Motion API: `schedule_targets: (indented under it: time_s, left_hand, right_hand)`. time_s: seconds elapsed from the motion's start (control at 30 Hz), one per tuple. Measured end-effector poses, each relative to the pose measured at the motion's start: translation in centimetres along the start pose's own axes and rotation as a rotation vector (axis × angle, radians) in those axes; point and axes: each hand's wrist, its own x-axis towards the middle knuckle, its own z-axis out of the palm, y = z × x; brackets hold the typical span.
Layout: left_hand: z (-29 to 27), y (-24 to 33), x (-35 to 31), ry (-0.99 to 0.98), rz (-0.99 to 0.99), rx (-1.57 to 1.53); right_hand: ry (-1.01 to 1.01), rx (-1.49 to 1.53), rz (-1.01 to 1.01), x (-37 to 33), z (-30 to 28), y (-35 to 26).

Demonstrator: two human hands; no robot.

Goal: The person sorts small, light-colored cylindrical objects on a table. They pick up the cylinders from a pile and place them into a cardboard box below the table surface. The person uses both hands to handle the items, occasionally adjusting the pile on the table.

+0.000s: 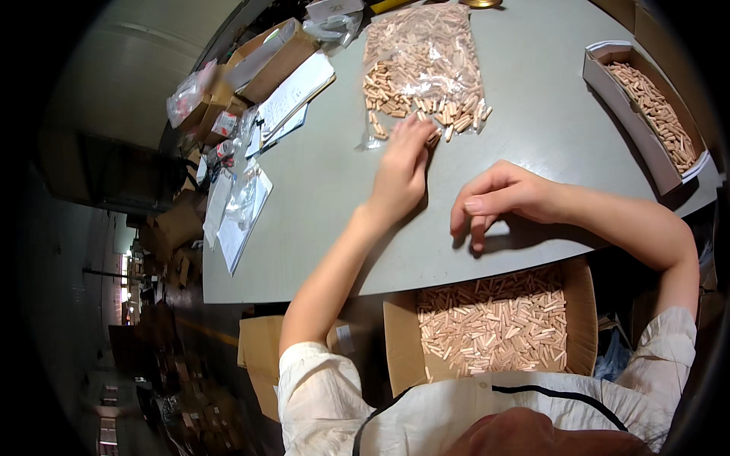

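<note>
A clear plastic bag (426,45) full of short wooden dowels lies flat on the table, its mouth toward me. Loose wooden dowels (460,114) spill at that mouth. My left hand (404,163) reaches there, with its fingers curled down over a few dowels; a couple show beside the fingertips. Over the bare tabletop to the right, my right hand (506,199) hangs with loosely bent fingers apart and nothing visible in them. Below the table edge, in front of my body, an open cardboard box (399,342) contains many more wooden dowels (494,323).
A long narrow carton (639,137) of dowels stands at the table's right. Papers (293,102), a plastic-covered pad (243,213) and small boxes (277,61) line the left edge. Another cardboard box (262,357) sits below the table at left. The grey table (319,228) has a curved-looking near edge.
</note>
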Motion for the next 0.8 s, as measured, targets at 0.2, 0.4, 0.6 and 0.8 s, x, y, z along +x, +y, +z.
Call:
schedule_targets:
  time_s: [0.2,0.4,0.6,0.8]
  left_hand:
    - [5.5,-6.7,9.5,0.012,-0.079,-0.091]
    - [7.1,-5.1,14.3,-0.108,0.034,-0.147]
    - [4.1,-2.3,10.4,-0.301,-0.447,-0.338]
    - [3.4,-2.9,4.9,-0.071,-0.069,-0.086]
  right_hand:
    - [-0.032,-0.181,-0.009,0.3,0.4,-0.3]
    - [-0.063,-0.098,-0.012,0.1,-0.2,0.3]
    - [0.284,-0.303,-0.123,-1.1,-1.1,-1.1]
    - [0.862,-1.141,-0.351,-0.3,-9.3,-2.4]
